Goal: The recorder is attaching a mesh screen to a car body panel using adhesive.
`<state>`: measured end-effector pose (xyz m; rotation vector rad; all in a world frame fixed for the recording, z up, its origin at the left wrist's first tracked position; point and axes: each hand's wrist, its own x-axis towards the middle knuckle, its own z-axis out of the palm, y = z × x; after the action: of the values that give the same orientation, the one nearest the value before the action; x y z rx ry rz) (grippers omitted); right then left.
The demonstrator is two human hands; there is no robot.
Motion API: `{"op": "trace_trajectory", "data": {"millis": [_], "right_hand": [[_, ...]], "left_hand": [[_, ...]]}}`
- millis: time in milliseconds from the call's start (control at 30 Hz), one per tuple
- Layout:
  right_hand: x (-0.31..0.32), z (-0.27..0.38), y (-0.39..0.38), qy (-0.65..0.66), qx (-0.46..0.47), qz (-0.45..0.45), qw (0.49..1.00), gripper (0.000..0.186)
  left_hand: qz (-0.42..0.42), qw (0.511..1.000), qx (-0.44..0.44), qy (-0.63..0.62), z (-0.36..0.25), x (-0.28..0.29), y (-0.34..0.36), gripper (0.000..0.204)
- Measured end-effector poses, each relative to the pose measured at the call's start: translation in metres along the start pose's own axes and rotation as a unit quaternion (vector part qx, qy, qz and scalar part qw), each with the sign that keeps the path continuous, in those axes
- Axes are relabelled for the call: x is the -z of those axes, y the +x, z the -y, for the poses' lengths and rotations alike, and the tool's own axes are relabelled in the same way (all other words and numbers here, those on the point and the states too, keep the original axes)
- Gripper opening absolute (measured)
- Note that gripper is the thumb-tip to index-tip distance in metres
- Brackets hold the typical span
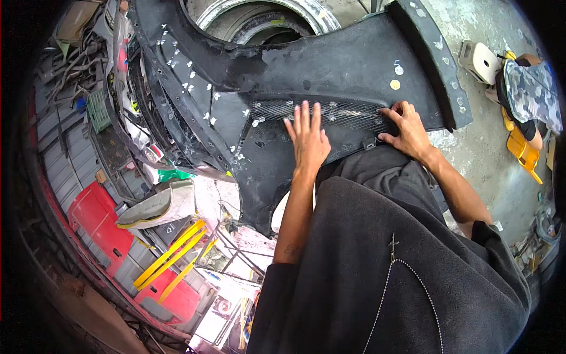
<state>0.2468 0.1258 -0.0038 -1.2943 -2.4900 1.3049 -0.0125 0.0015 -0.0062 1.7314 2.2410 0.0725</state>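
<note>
we are holding our left hand [309,140] spread over the mesh strip [354,115] on the black panel [336,68], our right hand [408,133] curving at the strip's right end; whether it's pinching, we cannot tell.

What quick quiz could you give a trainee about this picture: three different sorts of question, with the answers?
1. True or false: the right hand is at the right end of the mesh strip in the large black panel.
2. Multiple choice: what lies under the spread fingers of the left hand?
A) a white stool
B) the mesh strip
C) a green crate
3. Short answer: what shape is the pendant that hangs over the dark garment?

Key:
1. True
2. B
3. A cross
</note>
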Motion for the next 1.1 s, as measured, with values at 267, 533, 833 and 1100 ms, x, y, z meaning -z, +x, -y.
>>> {"op": "trace_trajectory", "data": {"millis": [267, 533, 833, 1100], "right_hand": [[0.005, 0.006, 0.005, -0.023, 0.006, 0.012, 1.000, 0.053], [0.004, 0.028, 0.007, -0.091, -0.009, 0.008, 0.996, 0.044], [0.013, 0.034, 0.018, -0.080, -0.031, 0.021, 0.996, 0.028], [0.002, 0.034, 0.013, -0.053, -0.033, -0.010, 0.998, 0.032]], "left_hand": [[-0.212, 0.878, 0.323, -0.282, 0.098, 0.021, -0.015, 0.039], [0.007, 0.995, 0.092, -0.042, 0.157, 0.040, 0.025, 0.057], [0.019, 0.992, 0.094, -0.086, 0.166, 0.029, 0.023, 0.062], [0.044, 0.990, 0.115, -0.063, 0.168, 0.027, 0.022, 0.069]]}}
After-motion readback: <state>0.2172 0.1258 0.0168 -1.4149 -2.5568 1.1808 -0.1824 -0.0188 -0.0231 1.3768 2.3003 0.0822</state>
